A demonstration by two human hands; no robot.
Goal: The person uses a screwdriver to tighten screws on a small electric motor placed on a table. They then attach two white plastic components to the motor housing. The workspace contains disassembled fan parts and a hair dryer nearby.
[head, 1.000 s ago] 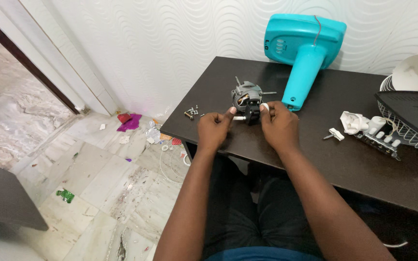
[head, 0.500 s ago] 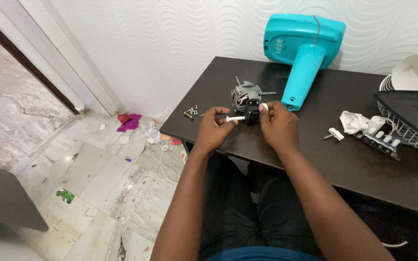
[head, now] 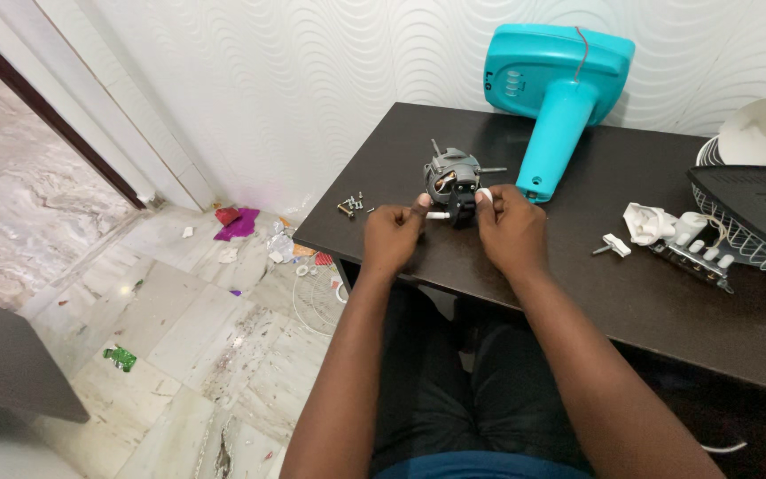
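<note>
On the dark bench (head: 578, 266), just in front of the teal stand (head: 553, 98), a small motor (head: 452, 182) sits steadied by both hands: left hand (head: 394, 235) fingers pinching a white rod (head: 437, 215), right hand (head: 509, 226) fingers clamping the motor's side, screws (head: 350, 205) lying left of it

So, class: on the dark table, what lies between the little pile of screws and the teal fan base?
In the head view, the small grey motor sits between the screws and the teal fan base, with the left hand and right hand at it.
</note>
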